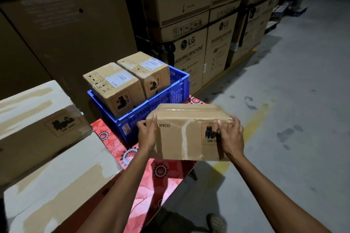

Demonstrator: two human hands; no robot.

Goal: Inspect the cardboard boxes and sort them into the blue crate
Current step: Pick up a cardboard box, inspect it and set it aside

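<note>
Over the red table's edge (113,138), your left hand (146,135) and right hand (232,138) clamp the rigid, probably light cardboard box (187,136) by its ends (tape wrinkled), blue crate (151,108) beyond.

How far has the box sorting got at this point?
Done: two cardboard boxes already stand in the blue crate. In hand: left hand and right hand hold a PICO box for inspection. Left: placing it; two large boxes remain beside the crate.

Two boxes (126,83) in crate (180,89), third box (189,132) just before it
</note>
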